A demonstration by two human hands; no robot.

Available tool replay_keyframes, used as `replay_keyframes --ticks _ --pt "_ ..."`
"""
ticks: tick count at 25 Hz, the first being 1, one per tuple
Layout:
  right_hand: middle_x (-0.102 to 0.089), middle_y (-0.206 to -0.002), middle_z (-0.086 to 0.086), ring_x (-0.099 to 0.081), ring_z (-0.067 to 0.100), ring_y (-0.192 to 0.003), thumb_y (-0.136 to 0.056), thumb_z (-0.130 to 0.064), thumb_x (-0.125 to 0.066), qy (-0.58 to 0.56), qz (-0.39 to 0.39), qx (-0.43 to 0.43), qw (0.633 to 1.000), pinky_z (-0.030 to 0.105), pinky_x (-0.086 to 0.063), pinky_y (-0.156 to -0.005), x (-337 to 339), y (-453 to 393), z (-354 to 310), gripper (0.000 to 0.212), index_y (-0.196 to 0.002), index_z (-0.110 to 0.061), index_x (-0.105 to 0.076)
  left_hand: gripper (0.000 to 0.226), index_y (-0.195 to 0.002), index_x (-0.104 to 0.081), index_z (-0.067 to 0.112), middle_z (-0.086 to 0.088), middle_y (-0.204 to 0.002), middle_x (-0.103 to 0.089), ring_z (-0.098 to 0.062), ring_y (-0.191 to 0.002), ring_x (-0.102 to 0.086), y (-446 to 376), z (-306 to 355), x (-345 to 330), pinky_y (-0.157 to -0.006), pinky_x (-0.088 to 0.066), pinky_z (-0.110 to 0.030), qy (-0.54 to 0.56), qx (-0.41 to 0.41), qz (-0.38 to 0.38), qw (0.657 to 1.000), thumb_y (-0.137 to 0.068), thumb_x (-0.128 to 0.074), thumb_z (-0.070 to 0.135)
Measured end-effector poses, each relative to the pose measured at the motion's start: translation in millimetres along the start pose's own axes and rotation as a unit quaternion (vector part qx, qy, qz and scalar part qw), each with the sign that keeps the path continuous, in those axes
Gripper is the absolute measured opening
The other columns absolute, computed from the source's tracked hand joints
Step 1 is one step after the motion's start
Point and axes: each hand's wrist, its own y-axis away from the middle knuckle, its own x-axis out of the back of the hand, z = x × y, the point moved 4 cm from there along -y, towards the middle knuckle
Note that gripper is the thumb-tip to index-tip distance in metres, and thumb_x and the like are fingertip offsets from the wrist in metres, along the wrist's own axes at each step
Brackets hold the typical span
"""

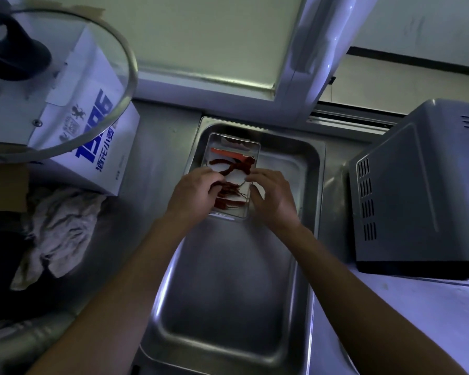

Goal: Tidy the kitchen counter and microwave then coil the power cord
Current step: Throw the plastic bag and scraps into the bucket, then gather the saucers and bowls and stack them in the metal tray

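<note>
Currently both hands, left hand [192, 193] and right hand [272, 197], grip the clear chilli box [232, 158] by opposite sides, steadying it inside the steel tray [306, 169].

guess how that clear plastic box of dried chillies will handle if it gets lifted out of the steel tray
The clear plastic box looks thin-walled, so it is probably light and may flex under a squeeze. It has no lid visible, so tipping it could spill the dried chillies. On the smooth steel tray it would likely slide easily.
</note>
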Motion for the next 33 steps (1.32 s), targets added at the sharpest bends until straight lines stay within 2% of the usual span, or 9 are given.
replay_keyframes --ticks 3,6,9,15,18,21,24,29,33 --pt "-0.067 -0.118 0.003 -0.055 0.024 -0.114 -0.089 -0.003 -0.064 -0.011 -0.004 -0.023 1.0 0.04 -0.046 -0.096 5 5 11 0.024 -0.111 -0.012 -0.072 0.019 -0.108 -0.072 0.013 -0.003 -0.105 -0.068 -0.022 -0.1 -0.061 -17 10 -5 -0.084 -0.049 -0.033 -0.027 -0.022 -0.005 0.999 -0.09 -0.067 0.01" --pt "-0.065 -0.121 0.0 -0.051 0.017 -0.118 -0.092 -0.007 -0.062 -0.014 -0.005 -0.062 0.998 0.028 -0.041 -0.097 8 8 21 0.026 -0.115 -0.015 -0.069 0.019 -0.107 -0.073 0.016 -0.001 -0.106 -0.069 -0.022 -0.103 -0.061 -27 17 -9 -0.085 -0.047 -0.032 -0.048 -0.033 -0.005 0.998 -0.089 -0.068 0.011" --pt "-0.064 -0.122 -0.004 -0.05 0.013 -0.118 -0.095 -0.011 -0.058 -0.023 -0.01 -0.101 0.995 0.018 -0.033 -0.094 11 9 28 0.026 -0.118 -0.019 -0.067 0.018 -0.106 -0.073 0.016 -0.001 -0.107 -0.069 -0.022 -0.105 -0.062 -28 21 -13 -0.089 -0.051 -0.038 -0.034 -0.014 0.003 0.999 -0.088 -0.07 0.014" --pt "-0.066 -0.122 0.001 -0.057 0.019 -0.114 -0.095 -0.015 -0.06 0.0 -0.031 -0.1 0.995 0.034 -0.047 -0.095 39 36 12 0.027 -0.121 -0.017 -0.066 0.018 -0.109 -0.07 0.017 0.0 -0.105 -0.068 -0.021 -0.097 -0.061 5 45 -11 -0.079 -0.052 -0.039 -0.015 0.011 -0.008 1.0 -0.092 -0.066 0.022" --pt "-0.067 -0.122 0.002 -0.061 0.02 -0.111 -0.094 -0.017 -0.062 0.017 -0.04 -0.099 0.994 0.04 -0.053 -0.091 64 68 0 0.027 -0.12 -0.018 -0.067 0.023 -0.114 -0.067 0.018 0.001 -0.112 -0.067 -0.02 -0.104 -0.061 35 74 -11 -0.085 -0.052 -0.04 -0.04 0.003 -0.032 0.999 -0.094 -0.062 0.027" --pt "-0.067 -0.121 0.002 -0.064 0.02 -0.107 -0.093 -0.021 -0.062 0.044 -0.053 -0.114 0.991 0.036 -0.054 -0.089 86 107 -2 0.026 -0.119 -0.022 -0.067 0.031 -0.123 -0.062 0.022 0.001 -0.123 -0.064 -0.021 -0.115 -0.057 66 109 -18 -0.095 -0.048 -0.044 -0.058 -0.009 -0.065 0.996 -0.095 -0.059 0.035" --pt "-0.069 -0.116 0.005 -0.065 0.024 -0.103 -0.093 -0.021 -0.061 0.051 -0.048 -0.118 0.991 0.033 -0.052 -0.083 113 154 0 0.026 -0.118 -0.019 -0.068 0.032 -0.125 -0.06 0.024 0.002 -0.125 -0.064 -0.021 -0.115 -0.057 99 147 -26 -0.096 -0.047 -0.044 -0.076 -0.029 -0.076 0.994 -0.096 -0.057 0.038" --pt "-0.068 -0.122 0.002 -0.061 0.025 -0.113 -0.094 -0.022 -0.06 0.056 -0.054 -0.154 0.985 0.04 -0.051 -0.093 150 227 16 0.028 -0.121 -0.019 -0.068 0.031 -0.125 -0.06 0.025 0.002 -0.123 -0.065 -0.019 -0.11 -0.058 142 202 -44 -0.092 -0.049 -0.042 -0.08 -0.067 -0.094 0.99 -0.096 -0.057 0.035" --pt "-0.069 -0.122 0.003 -0.061 0.023 -0.113 -0.093 -0.021 -0.06 0.036 -0.038 -0.181 0.982 0.035 -0.048 -0.094 175 290 33 0.027 -0.119 -0.018 -0.07 0.031 -0.124 -0.062 0.022 0.003 -0.123 -0.065 -0.019 -0.113 -0.057 178 244 -65 -0.094 -0.048 -0.042 -0.076 -0.099 -0.101 0.987 -0.096 -0.056 0.033"
